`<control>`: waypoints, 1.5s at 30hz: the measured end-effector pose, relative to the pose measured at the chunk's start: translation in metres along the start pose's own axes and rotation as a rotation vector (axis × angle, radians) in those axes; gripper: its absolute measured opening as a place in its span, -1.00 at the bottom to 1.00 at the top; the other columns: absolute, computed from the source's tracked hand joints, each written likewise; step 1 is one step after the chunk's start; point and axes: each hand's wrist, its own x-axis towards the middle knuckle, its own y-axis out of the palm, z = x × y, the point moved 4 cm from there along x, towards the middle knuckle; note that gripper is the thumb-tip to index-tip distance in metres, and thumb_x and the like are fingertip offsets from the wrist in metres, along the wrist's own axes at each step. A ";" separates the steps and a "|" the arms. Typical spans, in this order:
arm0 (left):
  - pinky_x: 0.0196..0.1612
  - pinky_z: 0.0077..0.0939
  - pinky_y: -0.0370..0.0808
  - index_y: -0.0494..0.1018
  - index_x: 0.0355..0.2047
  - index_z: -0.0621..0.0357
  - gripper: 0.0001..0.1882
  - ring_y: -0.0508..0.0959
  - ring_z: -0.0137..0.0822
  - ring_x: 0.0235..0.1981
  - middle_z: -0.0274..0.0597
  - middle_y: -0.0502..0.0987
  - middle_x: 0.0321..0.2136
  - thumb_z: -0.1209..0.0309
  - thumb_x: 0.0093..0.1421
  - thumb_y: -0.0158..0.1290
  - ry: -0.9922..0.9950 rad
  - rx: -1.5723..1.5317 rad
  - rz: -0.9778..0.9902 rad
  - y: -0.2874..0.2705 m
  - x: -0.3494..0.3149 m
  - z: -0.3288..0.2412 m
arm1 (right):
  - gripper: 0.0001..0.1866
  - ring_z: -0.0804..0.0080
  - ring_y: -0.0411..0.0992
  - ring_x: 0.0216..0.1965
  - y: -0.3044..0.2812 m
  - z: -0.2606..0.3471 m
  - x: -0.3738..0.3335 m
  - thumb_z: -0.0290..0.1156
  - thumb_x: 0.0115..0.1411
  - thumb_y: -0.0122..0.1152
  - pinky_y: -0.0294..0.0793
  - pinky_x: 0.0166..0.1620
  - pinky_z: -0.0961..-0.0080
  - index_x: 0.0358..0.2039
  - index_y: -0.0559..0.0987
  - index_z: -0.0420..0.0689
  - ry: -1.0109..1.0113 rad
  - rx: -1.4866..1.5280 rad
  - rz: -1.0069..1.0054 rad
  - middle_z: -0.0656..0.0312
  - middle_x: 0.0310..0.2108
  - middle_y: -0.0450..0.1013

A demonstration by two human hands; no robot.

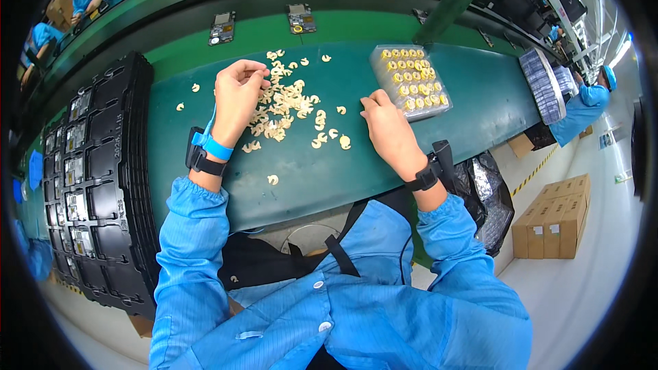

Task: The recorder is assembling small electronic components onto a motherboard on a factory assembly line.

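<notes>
A loose heap of small cream-coloured, C-shaped pieces (pixel 282 103) lies on the green work mat (pixel 308 185). My left hand (pixel 236 96), with a blue band and a black strap at its wrist, is at the heap's left edge. Its thumb and fingertips are pinched together; whatever is between them is too small to make out. To the right stands a transparent plastic tray (pixel 439 111) holding rows of round yellow-and-white parts (pixel 411 77). Beside its left front side is my right hand (pixel 389 127), fingers curled in and fingertips closed, their contents hidden.
Black trays (pixel 103 185) holding circuit boards are stacked at the left edge. Two small circuit boards (pixel 301 19) lie on the green ledge beyond the mat. Stacked bagged parts (pixel 543 85) sit at the far right. Cardboard boxes (pixel 552 219) stand on the floor; co-workers (pixel 582 113) are farther off.
</notes>
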 end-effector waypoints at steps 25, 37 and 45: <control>-0.25 -0.53 0.62 0.54 -0.09 0.44 -0.77 0.70 -0.36 -0.34 -0.03 0.68 -0.26 0.55 0.31 0.05 0.013 -0.058 0.231 0.015 -0.013 -0.013 | -0.76 0.14 0.49 -0.36 -0.005 0.041 0.066 -0.41 0.18 0.38 0.49 -0.22 0.27 -0.16 0.67 -0.22 -0.144 0.387 0.201 0.08 -0.32 0.50; -0.36 -0.54 0.61 0.56 -0.12 0.43 -0.81 0.66 -0.42 -0.44 -0.05 0.68 -0.32 0.54 0.35 0.05 -0.036 -0.105 0.263 0.018 -0.010 -0.007 | -0.89 0.38 0.43 -0.45 0.015 0.041 0.076 -0.53 0.22 0.32 0.42 -0.36 0.46 -0.25 0.64 -0.25 -0.154 0.597 0.149 0.16 -0.34 0.48; -0.42 -0.58 0.56 0.58 -0.19 0.31 -0.65 0.66 -0.37 -0.50 -0.11 0.67 -0.36 0.23 0.49 -0.01 -0.175 -0.512 0.307 0.009 -0.009 -0.019 | -0.81 0.29 0.54 -0.34 0.002 0.090 0.112 -0.64 0.12 0.38 0.54 -0.29 0.48 -0.22 0.64 -0.22 -0.601 0.587 -0.304 0.17 -0.30 0.51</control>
